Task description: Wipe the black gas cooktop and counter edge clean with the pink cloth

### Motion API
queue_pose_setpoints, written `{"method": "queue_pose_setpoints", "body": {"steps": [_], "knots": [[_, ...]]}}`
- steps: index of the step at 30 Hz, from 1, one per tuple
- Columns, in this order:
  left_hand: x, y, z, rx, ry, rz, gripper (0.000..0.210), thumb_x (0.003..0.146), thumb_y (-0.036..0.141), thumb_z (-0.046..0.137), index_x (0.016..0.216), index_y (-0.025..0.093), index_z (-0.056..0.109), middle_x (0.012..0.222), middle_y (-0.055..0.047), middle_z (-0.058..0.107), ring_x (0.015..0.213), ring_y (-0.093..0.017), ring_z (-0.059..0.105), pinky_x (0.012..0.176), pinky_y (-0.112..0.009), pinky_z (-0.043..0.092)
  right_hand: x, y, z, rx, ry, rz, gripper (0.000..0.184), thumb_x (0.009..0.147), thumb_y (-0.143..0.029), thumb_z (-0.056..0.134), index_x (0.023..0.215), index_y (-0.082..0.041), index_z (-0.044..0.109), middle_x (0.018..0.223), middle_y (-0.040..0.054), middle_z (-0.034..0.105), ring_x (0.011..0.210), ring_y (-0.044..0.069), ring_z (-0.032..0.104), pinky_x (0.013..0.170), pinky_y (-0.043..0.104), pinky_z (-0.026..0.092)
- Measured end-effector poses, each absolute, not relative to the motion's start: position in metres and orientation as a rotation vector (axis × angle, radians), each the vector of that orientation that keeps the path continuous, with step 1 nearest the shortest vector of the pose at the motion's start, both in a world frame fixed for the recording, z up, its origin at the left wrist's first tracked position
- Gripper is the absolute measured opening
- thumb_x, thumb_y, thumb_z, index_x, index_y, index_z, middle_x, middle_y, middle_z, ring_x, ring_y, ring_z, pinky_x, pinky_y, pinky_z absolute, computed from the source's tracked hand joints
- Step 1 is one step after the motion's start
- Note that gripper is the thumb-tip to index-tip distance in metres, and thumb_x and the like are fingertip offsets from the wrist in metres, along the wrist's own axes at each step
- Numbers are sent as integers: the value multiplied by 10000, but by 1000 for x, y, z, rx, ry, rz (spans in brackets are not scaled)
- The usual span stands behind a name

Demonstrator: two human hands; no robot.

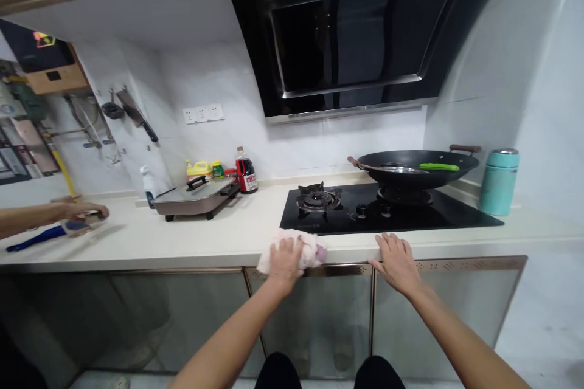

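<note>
My left hand (285,261) presses a fluffy pale pink cloth (311,250) against the front edge of the white countertop (219,240), its fingers over the top of the cloth. Part of the cloth bunches out to the right, with a purple patch at its end. Over the same edge, farther right, my right hand (396,258) lies with fingers spread and holds nothing. Just behind both hands is the black glass gas stove (347,222), with a bare burner (318,199) on its left side.
A wok (410,177) with a green-handled utensil (438,166) sits on the right burner, beside a turquoise flask (499,182). Leftward stand an electric pan (196,196) and a sauce bottle (246,171). Another person's hand (86,211) is at far left. A range hood (351,42) hangs overhead.
</note>
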State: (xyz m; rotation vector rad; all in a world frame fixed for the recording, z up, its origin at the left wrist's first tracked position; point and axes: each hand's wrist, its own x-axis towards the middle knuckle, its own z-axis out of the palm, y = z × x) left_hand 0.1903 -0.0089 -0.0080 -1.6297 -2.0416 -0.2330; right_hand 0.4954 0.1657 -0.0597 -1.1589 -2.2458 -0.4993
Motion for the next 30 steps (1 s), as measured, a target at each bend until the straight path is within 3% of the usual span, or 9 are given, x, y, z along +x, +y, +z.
{"method": "queue_pose_setpoints", "body": {"steps": [6, 9, 11, 14, 18, 20, 23, 26, 30], "knots": [[272, 46, -27, -1765, -1958, -400, 1028, 657, 312, 899, 1556, 274, 401, 1471, -193, 494, 1334, -416, 451, 1107, -663, 334, 493, 168, -38, -1250, -2337, -221, 732, 845, -497, 656, 1481, -170, 503, 1526, 192, 458, 1433, 387, 380, 1168, 569, 304], [269, 39, -27, -1843, -1908, -460, 1068, 653, 318, 893, 1576, 258, 357, 1512, -214, 460, 1381, -437, 419, 1129, -700, 310, 462, 140, -17, -902, -2355, -113, 825, 830, -487, 686, 1552, -196, 411, 1603, 179, 356, 1492, 371, 293, 1195, 545, 293], [255, 28, -23, -1920, -1855, -490, 1023, 715, 378, 843, 1587, 253, 323, 1518, -202, 467, 1390, -401, 433, 1148, -653, 339, 432, 116, -8, -648, -2433, 7, 910, 833, -471, 712, 1602, -199, 310, 1639, 153, 304, 1518, 322, 253, 1230, 488, 272], [220, 5, -14, -2043, -1757, -510, 928, 788, 414, 762, 1584, 243, 317, 1552, -168, 455, 1412, -308, 447, 1161, -494, 401, 390, 90, -1, -663, -2555, 165, 992, 820, -474, 766, 1622, -195, 252, 1637, 159, 305, 1508, 315, 269, 1235, 483, 260], [156, -31, -3, -2008, -1816, -565, 822, 753, 352, 785, 1500, 270, 453, 1545, -117, 486, 1429, -273, 446, 1174, -415, 393, 353, 72, 7, -892, -2563, 4, 950, 754, -448, 867, 1559, -241, 406, 1542, 200, 406, 1393, 421, 376, 1144, 593, 291], [127, -44, 0, -1880, -1925, -591, 753, 775, 377, 769, 1468, 269, 496, 1502, -119, 529, 1406, -296, 466, 1166, -461, 388, 336, 64, 10, -987, -2536, -112, 940, 712, -407, 908, 1523, -254, 458, 1488, 211, 449, 1317, 455, 425, 1092, 634, 307], [97, -50, 2, -1669, -2090, -610, 524, 907, 415, 619, 1404, 255, 571, 1424, -127, 595, 1341, -311, 511, 1116, -527, 402, 310, 55, 11, -1016, -2526, -243, 995, 655, -365, 946, 1512, -236, 456, 1493, 213, 445, 1331, 501, 382, 1092, 709, 252], [91, -46, 0, -1566, -2179, -596, 392, 976, 435, 520, 1306, 270, 653, 1372, -99, 645, 1275, -289, 550, 1083, -501, 415, 298, 54, 6, -907, -2521, -297, 1002, 651, -374, 946, 1505, -210, 447, 1490, 206, 453, 1346, 488, 368, 1101, 703, 258], [95, -45, 0, -1555, -2183, -558, 418, 988, 463, 511, 1318, 257, 663, 1395, -101, 640, 1295, -286, 546, 1097, -470, 407, 320, 69, -5, -806, -2554, -305, 949, 714, -327, 902, 1527, -246, 419, 1532, 171, 430, 1375, 411, 374, 1113, 588, 320]]}}
